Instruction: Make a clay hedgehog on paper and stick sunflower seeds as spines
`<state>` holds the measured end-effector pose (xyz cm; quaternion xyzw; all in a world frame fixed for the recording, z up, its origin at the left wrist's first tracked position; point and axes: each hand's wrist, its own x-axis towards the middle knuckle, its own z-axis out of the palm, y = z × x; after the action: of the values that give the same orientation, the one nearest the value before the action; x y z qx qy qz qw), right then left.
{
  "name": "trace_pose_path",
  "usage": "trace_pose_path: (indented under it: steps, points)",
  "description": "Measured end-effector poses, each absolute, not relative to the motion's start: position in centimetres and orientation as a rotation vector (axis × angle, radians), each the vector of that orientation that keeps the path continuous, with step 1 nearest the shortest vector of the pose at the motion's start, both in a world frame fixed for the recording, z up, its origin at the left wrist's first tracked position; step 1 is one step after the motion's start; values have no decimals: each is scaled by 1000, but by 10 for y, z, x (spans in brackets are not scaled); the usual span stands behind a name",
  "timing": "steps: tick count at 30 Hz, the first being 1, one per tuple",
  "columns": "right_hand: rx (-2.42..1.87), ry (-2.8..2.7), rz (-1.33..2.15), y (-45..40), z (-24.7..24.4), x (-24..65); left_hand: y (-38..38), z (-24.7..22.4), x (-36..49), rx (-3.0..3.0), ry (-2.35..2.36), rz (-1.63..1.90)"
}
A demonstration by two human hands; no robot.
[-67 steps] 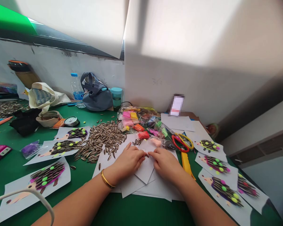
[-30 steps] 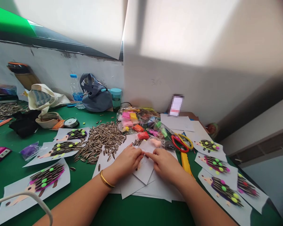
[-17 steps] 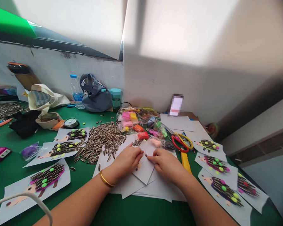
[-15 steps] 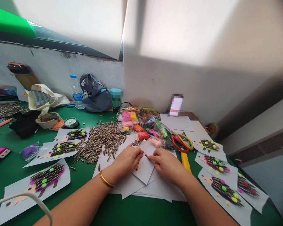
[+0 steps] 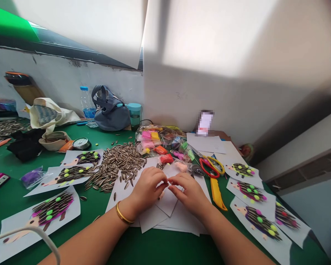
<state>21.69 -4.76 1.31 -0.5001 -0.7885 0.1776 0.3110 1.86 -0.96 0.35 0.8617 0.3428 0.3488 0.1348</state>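
My left hand, with a gold bangle at its wrist, is closed in a pinch over a small white card. My right hand meets it there, its thumb and forefinger almost together against the left fingertips. Whatever is between the fingers is too small to make out. Part of a peach-coloured shape shows on the card beneath the left hand. Other white sheets lie under the card. Just beyond the hands are a packet of peach clay and a pile of striped sunflower seeds.
Hedgehog pictures made with seeds lie at left and right. Red-handled scissors and a yellow cutter rest right of my hands. Behind are bagged coloured clay, a blue-grey bag and a propped phone.
My right hand has gone from pointing one finger at the card to bringing thumb and forefinger up to the left fingertips. Both hands have come together, slightly above the card.
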Motion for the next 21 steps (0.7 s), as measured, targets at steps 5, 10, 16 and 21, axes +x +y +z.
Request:
trace_pose_path:
  steps: [5,10,16,21]
  points:
    - [-1297,-1967,707,-44,10,215,-15,7,21,2540,940,1001]
    - [-1468,-1998,484,-33,6,229,-9,3,17,2517,1012,904]
    - [-1712,-2140,186,-24,2,237,-1,-8,14,2587,1006,746]
    - [-1812,-2260,122,-25,4,234,-1,-8,15,2613,986,675]
